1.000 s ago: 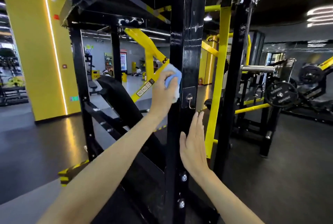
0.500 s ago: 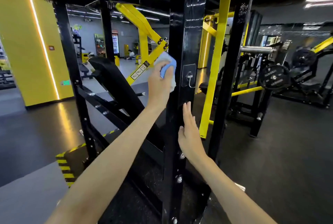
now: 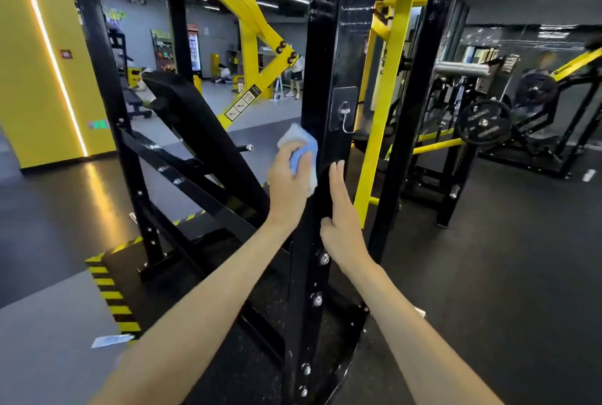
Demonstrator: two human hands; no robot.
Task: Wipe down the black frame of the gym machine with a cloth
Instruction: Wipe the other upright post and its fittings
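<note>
A dark rubber floor (image 3: 488, 274) spreads wide and open to the right, and a paler grey floor runs off to the left toward a yellow pillar (image 3: 32, 78). The black frame (image 3: 325, 46) of the gym machine rises through the middle of the view as a broad, glossy upright post that runs out of the top of the picture. To the left of it a slanted black pad (image 3: 202, 130) leans away, leaving open air between the pad and the post's left edge. To the right the room is tighter: a yellow bar (image 3: 387, 111) stands close beside the post, and a second black upright (image 3: 420, 95) follows just behind that. A weight plate (image 3: 483, 122) hangs on another machine well apart to the right.

The person's left hand (image 3: 288, 183) grips a bunched blue and white cloth (image 3: 301, 150), fingers curled round it. The cloth sticks out above the fingers and presses against the post's left edge, so it sits between hand and frame. The right hand (image 3: 342, 219) lies flat on the post's front face with straight fingers, holding nothing, just beside the left hand and a little lower. A clear hook plate (image 3: 343, 109) sticks to the front face above both hands, close to the cloth's upper right. Silver bolts (image 3: 324, 258) dot the post below the right wrist.
</note>
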